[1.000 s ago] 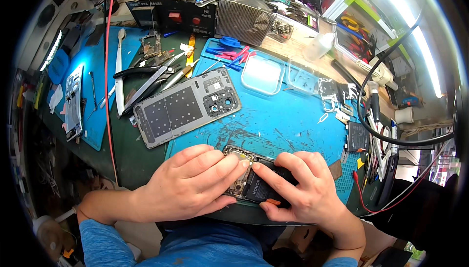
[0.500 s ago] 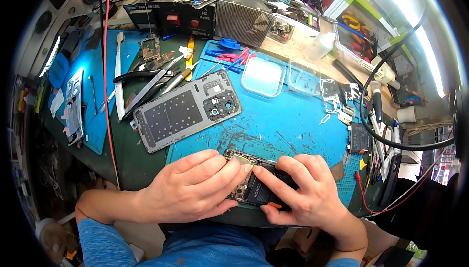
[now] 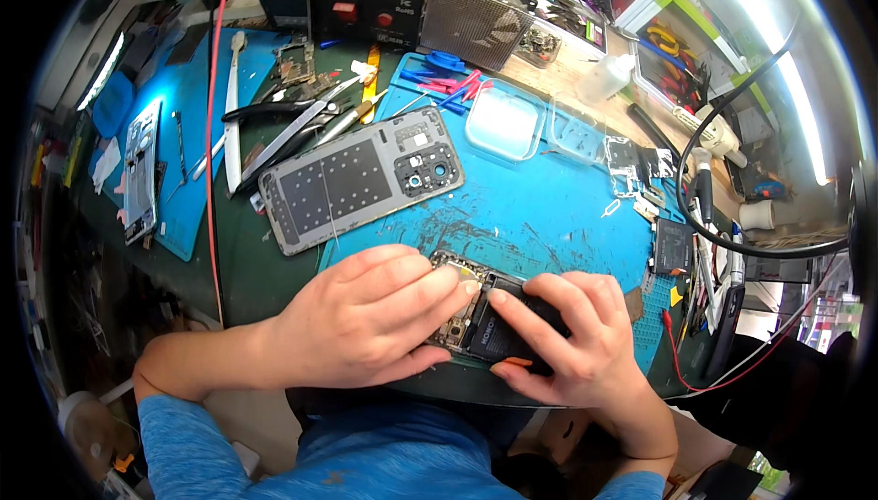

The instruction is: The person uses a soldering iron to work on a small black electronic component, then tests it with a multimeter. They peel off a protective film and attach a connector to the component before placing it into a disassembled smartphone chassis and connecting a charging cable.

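Observation:
An opened smartphone (image 3: pixel 457 322) lies at the front of the blue mat, its circuit board bare on the left and a black battery (image 3: pixel 494 340) on the right. My left hand (image 3: pixel 380 317) grips the phone's left end. Its forefinger tip presses on the board beside the battery, and the thumb is by the near left corner. With the thumb at the near edge and the forefinger on the battery's upper left corner, my right hand (image 3: pixel 576 335) clasps the other end. An orange tab (image 3: pixel 518 362) shows near that thumb. My left fingers hide part of the board.
A grey phone back cover (image 3: pixel 361 180) lies beyond my left hand. Pliers (image 3: pixel 274 111), tweezers and blades are heaped behind it. Clear plastic boxes (image 3: pixel 503 121) stand at the mat's far side. A black cable (image 3: pixel 681 189) loops at the right; a red wire (image 3: pixel 215 134) hangs at the left.
The whole view has shifted slightly, so the bench things appear a little to the right. My right forefinger has drawn a little apart from the left fingertip; both hands stay on the phone.

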Demonstrator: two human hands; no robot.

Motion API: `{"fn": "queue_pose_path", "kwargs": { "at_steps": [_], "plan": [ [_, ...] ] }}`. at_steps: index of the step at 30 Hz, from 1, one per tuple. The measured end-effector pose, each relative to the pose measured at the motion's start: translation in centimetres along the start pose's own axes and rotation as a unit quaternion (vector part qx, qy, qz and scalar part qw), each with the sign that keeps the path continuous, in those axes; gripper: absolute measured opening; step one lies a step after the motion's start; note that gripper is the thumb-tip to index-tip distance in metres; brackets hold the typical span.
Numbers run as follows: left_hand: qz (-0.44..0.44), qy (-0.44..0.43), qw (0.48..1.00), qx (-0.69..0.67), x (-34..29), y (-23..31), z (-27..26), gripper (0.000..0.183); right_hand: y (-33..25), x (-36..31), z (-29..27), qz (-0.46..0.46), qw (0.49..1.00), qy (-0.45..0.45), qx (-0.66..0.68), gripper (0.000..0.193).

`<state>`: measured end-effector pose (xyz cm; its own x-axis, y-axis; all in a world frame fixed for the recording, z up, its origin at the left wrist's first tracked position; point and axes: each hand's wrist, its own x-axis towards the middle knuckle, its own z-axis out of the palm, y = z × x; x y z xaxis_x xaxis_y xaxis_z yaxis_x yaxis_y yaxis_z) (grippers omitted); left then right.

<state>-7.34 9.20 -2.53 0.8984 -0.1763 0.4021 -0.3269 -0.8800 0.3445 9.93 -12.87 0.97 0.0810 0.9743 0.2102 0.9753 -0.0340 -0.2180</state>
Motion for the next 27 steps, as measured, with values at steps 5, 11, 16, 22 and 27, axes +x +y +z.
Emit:
{"fn": "queue_pose_path", "kwargs": {
  "at_steps": [5,11,16,22,27],
  "plan": [
    [0.001,0.013,1.0,-0.006,0.0,0.0,0.0,0.06,-0.6,-0.7,0.0,-0.047,0.998,0.027,0.043,0.046],
    [-0.007,0.017,1.0,0.0,-0.3,0.2,0.0,0.059,-0.7,-0.7,-0.3,-0.032,0.999,-0.002,0.034,0.044],
    [-0.009,0.016,1.0,0.004,-0.4,0.3,0.1,0.059,-0.9,-1.1,-0.1,-0.022,0.999,0.01,0.028,0.043],
    [-0.011,0.015,1.0,0.013,-0.4,0.4,0.1,0.06,-1.6,-0.8,-0.4,0.01,0.999,0.013,0.034,0.043],
    [-0.008,0.011,1.0,0.009,-0.3,0.4,0.0,0.06,-1.9,-1.3,0.0,0.027,0.998,0.026,0.05,0.042]
  ]
}}
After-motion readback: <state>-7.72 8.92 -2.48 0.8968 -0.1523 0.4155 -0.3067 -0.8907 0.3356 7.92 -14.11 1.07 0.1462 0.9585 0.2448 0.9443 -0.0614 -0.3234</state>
